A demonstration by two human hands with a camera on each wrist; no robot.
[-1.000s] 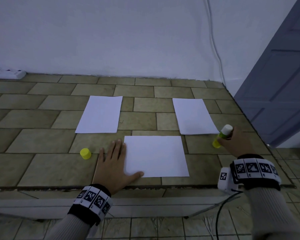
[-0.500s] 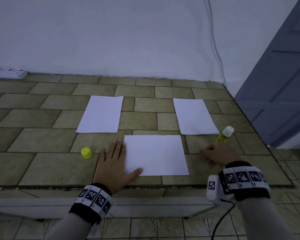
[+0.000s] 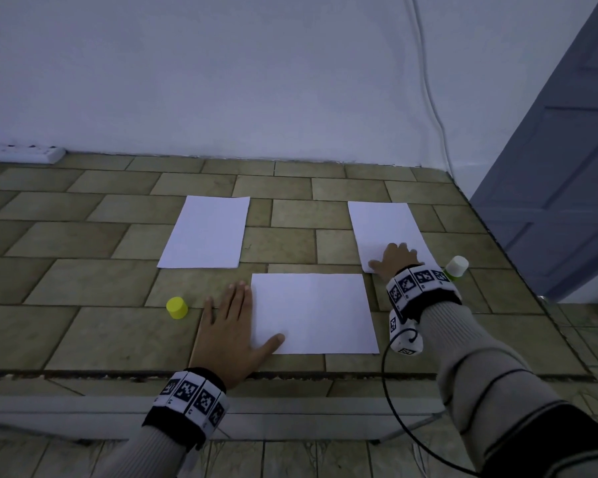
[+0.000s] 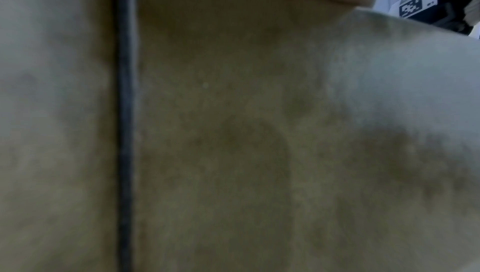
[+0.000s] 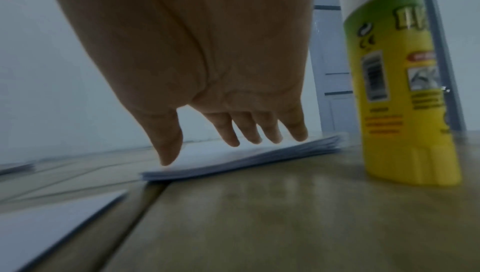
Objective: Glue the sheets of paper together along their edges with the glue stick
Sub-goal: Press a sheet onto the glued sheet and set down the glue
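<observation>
Two flat hands on paper, glue stick standing free on a tiled counter.

The tiled counter (image 3: 83, 326) carries three lots of white paper: the near sheet (image 3: 318, 315) in the middle, a far left sheet (image 3: 204, 232), and a far right stack (image 3: 384, 229). The left hand (image 3: 228, 336) lies flat with fingers straight, thumb on the near sheet's left edge. The right hand (image 3: 396, 258) has its fingers spread and straight, fingertips (image 5: 231, 140) down on the stack's near edge, holding nothing. The glue stick (image 5: 397, 83) stands upright just to the right of that hand, apart from it, uncapped end up. Its yellow cap (image 3: 176, 308) sits left of the left hand.
</observation>
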